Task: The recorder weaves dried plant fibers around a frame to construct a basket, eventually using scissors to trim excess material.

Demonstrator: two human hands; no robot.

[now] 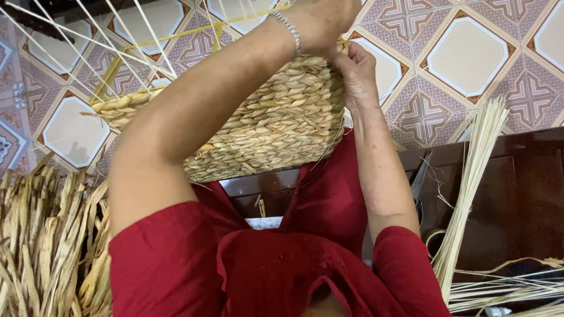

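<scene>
A half-woven straw basket [276, 117] lies on its side across my lap, its pale upright stakes [88, 41] fanning out to the upper left. My left hand [320, 20], with a silver bracelet on the wrist, reaches over the basket and closes on its far right edge. Just below it, my right hand [355, 73] pinches the woven rim at the same corner. A yellowish strand shows between the two hands; exactly which hand grips it is hidden. My red sleeves fill the lower middle.
A heap of dried flat fibre strips [41, 235] lies at the lower left. On the right, a bundle of thin pale reeds [470, 176] and scissors [420, 182] rest on a dark wooden bench [517, 194]. Patterned floor tiles [470, 53] lie beyond.
</scene>
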